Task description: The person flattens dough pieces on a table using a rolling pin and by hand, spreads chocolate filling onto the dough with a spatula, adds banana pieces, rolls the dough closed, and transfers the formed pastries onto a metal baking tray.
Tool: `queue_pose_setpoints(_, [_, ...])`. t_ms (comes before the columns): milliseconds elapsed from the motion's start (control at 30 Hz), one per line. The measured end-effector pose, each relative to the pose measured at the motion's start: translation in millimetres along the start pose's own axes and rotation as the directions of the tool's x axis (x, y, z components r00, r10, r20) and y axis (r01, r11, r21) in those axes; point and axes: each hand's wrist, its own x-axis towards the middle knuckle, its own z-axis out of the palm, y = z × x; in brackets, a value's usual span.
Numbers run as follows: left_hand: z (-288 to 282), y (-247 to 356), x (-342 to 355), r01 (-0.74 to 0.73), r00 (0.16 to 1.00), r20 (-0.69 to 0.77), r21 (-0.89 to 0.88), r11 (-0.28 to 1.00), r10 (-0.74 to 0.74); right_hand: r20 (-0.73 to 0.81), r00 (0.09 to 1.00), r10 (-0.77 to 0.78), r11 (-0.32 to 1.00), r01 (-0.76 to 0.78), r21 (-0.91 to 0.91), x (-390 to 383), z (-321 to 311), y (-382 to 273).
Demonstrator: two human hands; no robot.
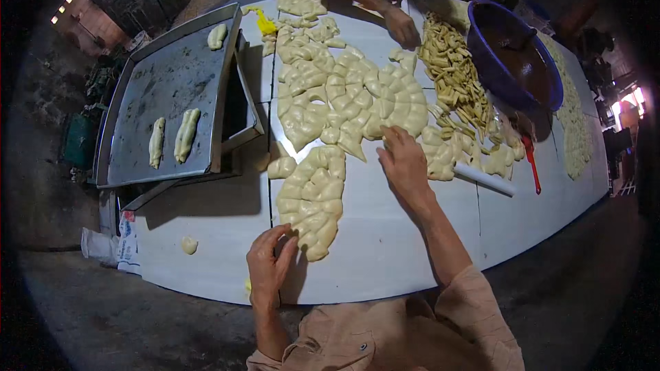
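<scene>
A pale sheet of dough pieces (313,196), joined side by side, lies in front of me on the white table (385,247). At its lower left edge is my left hand (270,264), open, thumb apart from the fingers; whether they touch the dough I cannot tell. My right hand (405,165) reaches forward with fingers stretched out, the tips at the front edge of a larger dough sheet (347,89). The undersides of its fingertips are hidden. Nothing shows held in either hand. Three long dough pieces rest on the metal tray (137,158) at the left.
A co-worker's hand (401,26) is at the far side, near a heap of dough strips (450,62). At the right stand a purple basin (474,45) of brown filling, a white rod (485,180) and a red utensil (533,165). A dough blob (189,245) lies front left.
</scene>
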Motion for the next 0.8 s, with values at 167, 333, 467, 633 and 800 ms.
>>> queue_pose_setpoints(167, [1.1,-10.1,3.5,-0.007,1.000,0.000,-0.072,0.997,0.007,0.073,0.986,-0.148,0.975,0.157,-0.157,37.2,19.8,17.0])
queue_pose_setpoints(333, [-6.1,-9.2,6.9,0.071,0.997,-0.008,-0.122,0.990,-0.073,0.068,0.979,0.192,0.937,-0.203,0.283,13.7,-5.7,2.5])
queue_pose_setpoints(467, [4.4,-23.9,14.9,0.008,1.000,-0.009,-0.177,0.984,-0.010,0.248,0.813,0.527,0.604,-0.563,0.564,-15.6,-64.6,-35.2])
queue_pose_setpoints(633, [19.7,9.6,30.4,-0.145,0.986,0.056,-0.148,0.978,0.155,0.480,0.694,0.536,0.315,-0.692,0.649,-57.4,-109.1,-59.8])
queue_pose_setpoints(800, [46.0,45.2,19.4,-0.325,0.921,0.169,-0.161,0.932,0.350,0.629,0.631,0.455,0.250,-0.768,0.590,-133.3,-80.4,-22.6])
